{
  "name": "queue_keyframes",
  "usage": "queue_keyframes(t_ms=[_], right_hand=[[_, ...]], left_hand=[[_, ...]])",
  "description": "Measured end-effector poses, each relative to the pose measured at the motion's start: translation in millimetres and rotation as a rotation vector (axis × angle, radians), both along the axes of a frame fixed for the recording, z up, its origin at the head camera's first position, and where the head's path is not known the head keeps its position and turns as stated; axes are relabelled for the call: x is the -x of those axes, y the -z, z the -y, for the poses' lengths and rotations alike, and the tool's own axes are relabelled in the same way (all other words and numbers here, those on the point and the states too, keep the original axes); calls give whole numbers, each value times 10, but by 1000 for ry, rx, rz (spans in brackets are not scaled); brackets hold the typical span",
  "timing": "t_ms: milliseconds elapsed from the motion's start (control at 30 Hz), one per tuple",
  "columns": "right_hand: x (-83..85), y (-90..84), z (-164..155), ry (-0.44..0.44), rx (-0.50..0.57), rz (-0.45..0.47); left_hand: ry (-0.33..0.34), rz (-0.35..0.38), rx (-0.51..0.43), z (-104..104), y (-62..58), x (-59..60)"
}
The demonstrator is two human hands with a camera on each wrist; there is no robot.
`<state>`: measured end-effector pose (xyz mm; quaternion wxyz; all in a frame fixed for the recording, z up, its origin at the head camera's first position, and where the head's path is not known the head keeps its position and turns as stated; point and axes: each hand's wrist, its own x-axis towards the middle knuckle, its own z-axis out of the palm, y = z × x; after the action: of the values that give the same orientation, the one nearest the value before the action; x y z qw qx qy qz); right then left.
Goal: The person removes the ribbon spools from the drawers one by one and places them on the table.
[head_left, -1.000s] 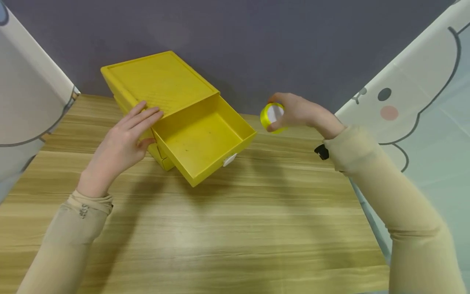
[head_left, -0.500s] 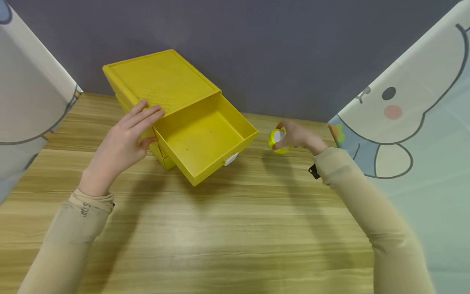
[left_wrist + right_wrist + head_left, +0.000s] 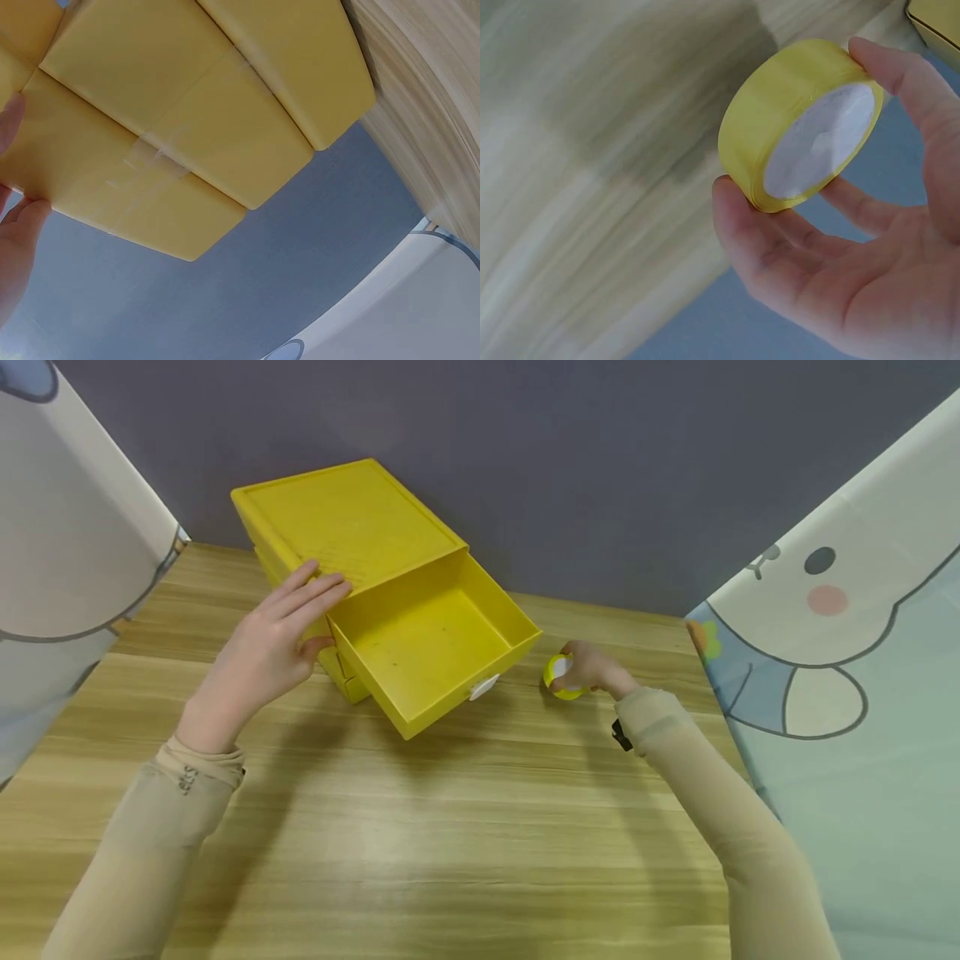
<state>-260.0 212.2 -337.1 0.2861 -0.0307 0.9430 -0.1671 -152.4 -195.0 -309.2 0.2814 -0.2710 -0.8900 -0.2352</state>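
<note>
Trouble could come if the roll of yellow ribbon (image 3: pixel 564 677) slips from the right hand (image 3: pixel 592 669); it is round, so it might roll off the desk (image 3: pixel 480 827). The yellow box (image 3: pixel 352 527) could slide too if the left hand (image 3: pixel 262 652) pushes hard. The right hand pinches the roll between thumb and fingers (image 3: pixel 742 225), low by the desk, just right of the open drawer (image 3: pixel 435 643). The left hand is spread, with straight fingers lying on the top front edge of the box, thumb at its side. The drawer looks bare inside.
</note>
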Motion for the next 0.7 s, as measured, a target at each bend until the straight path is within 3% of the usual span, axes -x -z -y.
queue_keyframes(t_ms=[333, 700], right_hand=[[11, 219, 53, 38, 22, -11], [-14, 301, 111, 60, 10, 12]], left_hand=[[3, 2, -3, -7, 7, 7], [2, 0, -6, -7, 5, 5]])
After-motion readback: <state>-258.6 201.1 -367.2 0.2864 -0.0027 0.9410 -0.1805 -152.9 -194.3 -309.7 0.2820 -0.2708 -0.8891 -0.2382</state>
